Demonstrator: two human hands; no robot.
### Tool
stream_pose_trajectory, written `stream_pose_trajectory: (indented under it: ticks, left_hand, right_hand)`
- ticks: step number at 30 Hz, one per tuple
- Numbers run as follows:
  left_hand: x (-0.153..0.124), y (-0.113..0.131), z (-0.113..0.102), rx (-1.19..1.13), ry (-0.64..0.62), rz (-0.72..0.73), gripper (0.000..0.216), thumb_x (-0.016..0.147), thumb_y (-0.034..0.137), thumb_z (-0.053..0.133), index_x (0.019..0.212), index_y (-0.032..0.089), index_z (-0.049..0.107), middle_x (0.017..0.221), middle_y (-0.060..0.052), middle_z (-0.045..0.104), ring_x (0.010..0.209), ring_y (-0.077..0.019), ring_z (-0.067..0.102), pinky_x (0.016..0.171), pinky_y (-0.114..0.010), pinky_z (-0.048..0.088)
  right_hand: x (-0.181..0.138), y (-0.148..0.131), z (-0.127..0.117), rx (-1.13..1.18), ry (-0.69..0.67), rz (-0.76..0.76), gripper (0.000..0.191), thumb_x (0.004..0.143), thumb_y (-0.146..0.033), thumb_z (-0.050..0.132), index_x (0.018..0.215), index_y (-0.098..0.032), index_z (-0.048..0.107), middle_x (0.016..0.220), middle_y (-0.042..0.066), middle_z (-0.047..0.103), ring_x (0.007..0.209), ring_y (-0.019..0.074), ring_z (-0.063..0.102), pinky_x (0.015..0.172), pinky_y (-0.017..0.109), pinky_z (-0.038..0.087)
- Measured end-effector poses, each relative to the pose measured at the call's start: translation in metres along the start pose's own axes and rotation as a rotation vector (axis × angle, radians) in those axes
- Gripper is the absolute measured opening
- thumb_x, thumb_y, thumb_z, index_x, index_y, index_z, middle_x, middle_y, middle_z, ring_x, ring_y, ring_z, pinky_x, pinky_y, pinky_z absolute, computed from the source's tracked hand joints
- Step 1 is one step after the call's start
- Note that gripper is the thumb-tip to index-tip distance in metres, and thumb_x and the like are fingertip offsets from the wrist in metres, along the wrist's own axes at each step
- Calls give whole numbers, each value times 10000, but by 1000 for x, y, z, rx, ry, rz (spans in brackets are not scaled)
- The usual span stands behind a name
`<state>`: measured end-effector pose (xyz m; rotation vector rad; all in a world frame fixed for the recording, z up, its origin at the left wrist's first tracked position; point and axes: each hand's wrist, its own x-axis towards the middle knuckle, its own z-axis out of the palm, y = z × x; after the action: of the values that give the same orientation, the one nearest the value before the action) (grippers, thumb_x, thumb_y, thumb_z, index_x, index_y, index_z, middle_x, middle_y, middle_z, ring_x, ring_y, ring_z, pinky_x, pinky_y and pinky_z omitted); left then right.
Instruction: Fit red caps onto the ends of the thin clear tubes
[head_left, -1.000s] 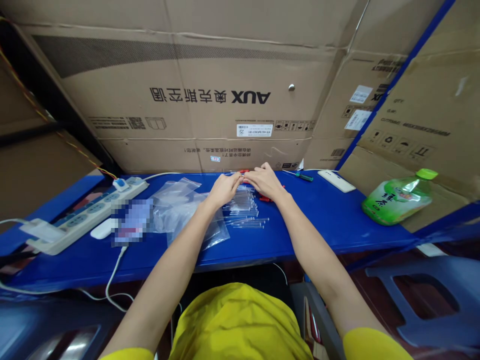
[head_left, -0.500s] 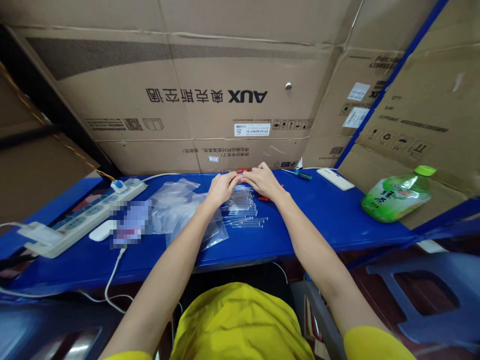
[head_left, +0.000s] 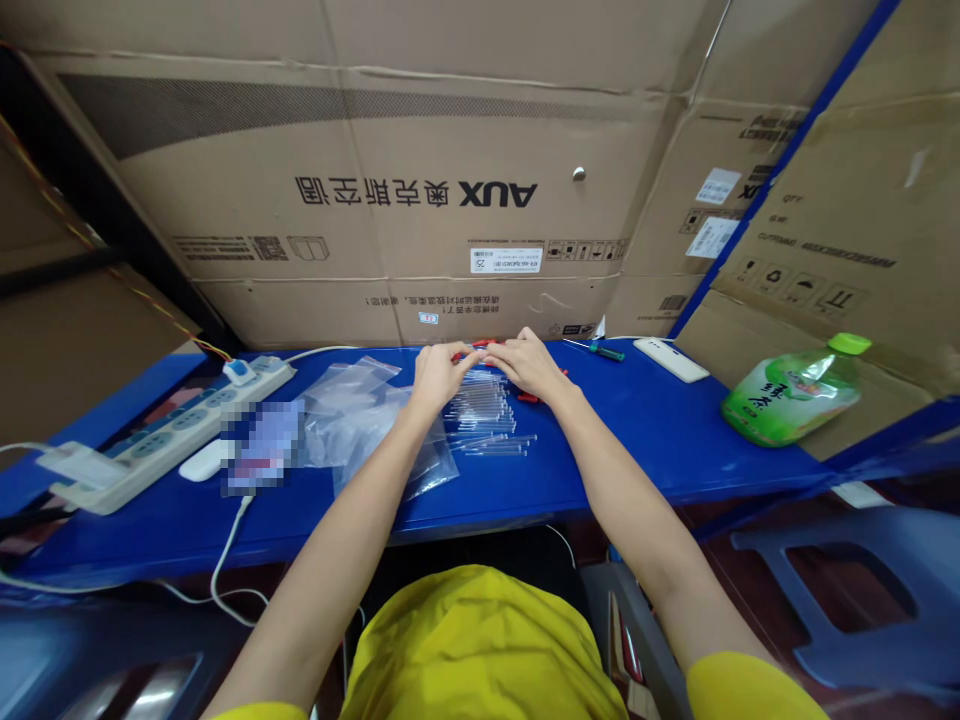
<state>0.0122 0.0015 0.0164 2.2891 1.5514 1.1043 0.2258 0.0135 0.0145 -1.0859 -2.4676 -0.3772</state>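
My left hand (head_left: 439,376) and my right hand (head_left: 531,362) meet at the back of the blue table, fingertips pinched together and almost touching. Whatever sits between them is too small to make out. Just below lies a row of thin clear plastic tubes (head_left: 481,405), with a few loose ones at its near end. Small red pieces (head_left: 528,398) lie beside my right hand, and more red shows around my fingertips. Clear plastic bags (head_left: 352,410) are spread under and left of my left forearm.
A white power strip (head_left: 180,435) with plugs and cables runs along the left. Near it lie a white object (head_left: 204,460) and a blurred-out item (head_left: 264,448). A green-handled screwdriver (head_left: 606,352), a white phone-like slab (head_left: 671,359) and a green bottle (head_left: 793,392) are rightward. Cardboard (head_left: 405,120) walls the back.
The fingers of my left hand have shifted slightly, and a little more red shows by them. My right hand stays almost in place. The tubes and bags have not moved.
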Motion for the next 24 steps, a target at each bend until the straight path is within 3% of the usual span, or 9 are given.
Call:
stream_pose_trajectory:
  ticks: [5, 8, 12, 16, 20, 24]
  left_hand:
    - [-2, -6, 4, -66, 23, -42, 537, 1031, 620, 525, 908, 192, 827, 624, -11, 643, 609, -159, 516, 646, -297, 344]
    - [-4, -11, 8, -66, 33, -33, 424, 1027, 572, 566, 1089, 201, 763, 683, -1, 653, 645, -167, 562, 698, -287, 392]
    - [-6, -21, 14, -104, 97, -98, 351, 1050, 450, 545, 1298, 203, 558, 854, -28, 696, 768, -209, 650, 781, -317, 459]
    - [-4, -33, 21, -153, 192, -79, 196, 1070, 253, 396, 1232, 214, 499, 1016, -77, 684, 882, -231, 676, 844, -360, 497]
    - [-2, -38, 25, -133, 190, 52, 184, 1081, 238, 374, 1155, 211, 540, 1107, -109, 673, 1030, -248, 661, 961, -393, 514]
    - [-4, -37, 23, -82, 209, 104, 197, 1072, 233, 436, 1128, 216, 625, 1147, -111, 661, 1088, -255, 638, 997, -388, 512]
  right_hand:
    - [2, -3, 4, 30, 0, 17, 513, 1175, -476, 282, 1097, -220, 719, 969, 77, 782, 869, 231, 618, 860, 367, 266]
    - [2, -3, 5, 73, -16, 6, 481, 1172, -461, 326, 1132, -222, 741, 1085, 92, 786, 983, 243, 625, 860, 370, 270]
    - [-1, -4, 2, 94, -67, 1, 390, 1154, -417, 424, 1161, -234, 767, 1152, 96, 783, 1046, 265, 588, 888, 384, 281]
    - [-1, -15, 0, 141, -123, 3, 268, 1108, -376, 559, 1221, -244, 763, 1104, 106, 775, 1060, 276, 567, 919, 387, 289]
    - [2, -28, 1, 204, -151, -15, 157, 1050, -339, 667, 1109, -214, 742, 995, 83, 730, 1053, 266, 578, 934, 369, 300]
    - [3, -30, -1, 233, -70, -13, 123, 1047, -324, 649, 1031, -223, 718, 1038, 77, 718, 1085, 266, 566, 928, 365, 315]
